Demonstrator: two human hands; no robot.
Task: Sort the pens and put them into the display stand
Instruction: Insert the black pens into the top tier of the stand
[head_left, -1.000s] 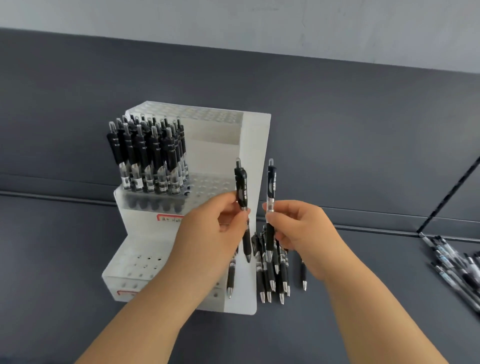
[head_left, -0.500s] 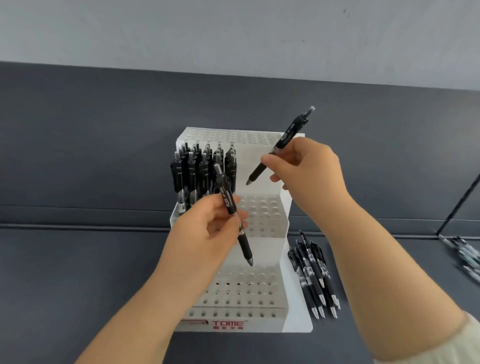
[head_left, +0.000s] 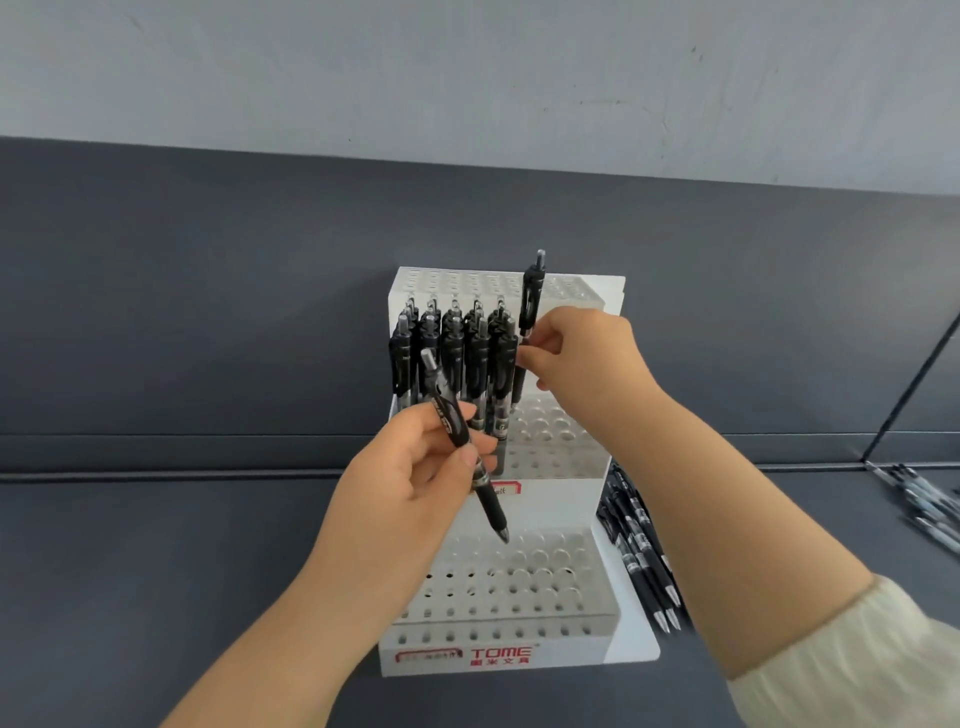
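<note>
Left hand (head_left: 415, 467) low, right hand (head_left: 587, 353) higher and farther out, each in a pinch grip.

display stand (head_left: 571, 654) reads as white plastic, smooth, with a soft sheen on its front face. tilted pen (head_left: 451, 418) up front: glossy black plastic clip, matt rubbery-looking grip, small shiny metal tip. upright pen (head_left: 531, 296) shows the same glossy black plastic. loose pens (head_left: 639, 545) have clear plastic barrels (tips glinting like metal too). table surface (head_left: 156, 545) is dark grey and matt. wall (head_left: 467, 78) is pale, matt, scuffed. sleeve (head_left: 857, 660) is cream knitted cloth.
</note>
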